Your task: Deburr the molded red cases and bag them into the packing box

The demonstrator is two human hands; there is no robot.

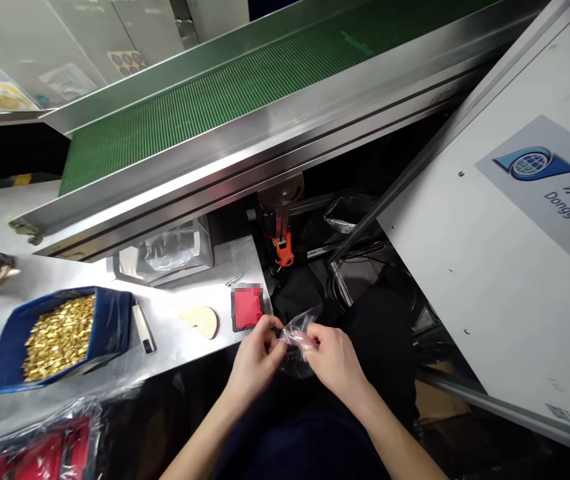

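Note:
A crumpled clear plastic bag (299,337) is stretched between my two hands, above my lap. My left hand (259,350) pinches its left side, fingers curled in. On the other side my right hand (332,353) grips the plastic with closed fingers. What the bag contains, if anything, I cannot make out. Just beyond my left hand, at the table's corner, lies a flat red and black piece (247,307). Left of that is a cream disc with a notch (203,321). A small metal piece (235,279) rests behind them.
A blue bin (109,327) of small gold parts stands on the metal table (175,353), beside a white-and-black cutter-like tool (143,329). A green conveyor (189,110) crosses behind, over a clear plastic box (165,253). A white panel (505,267) rises at right. Bagged red items (47,457) lie lower left.

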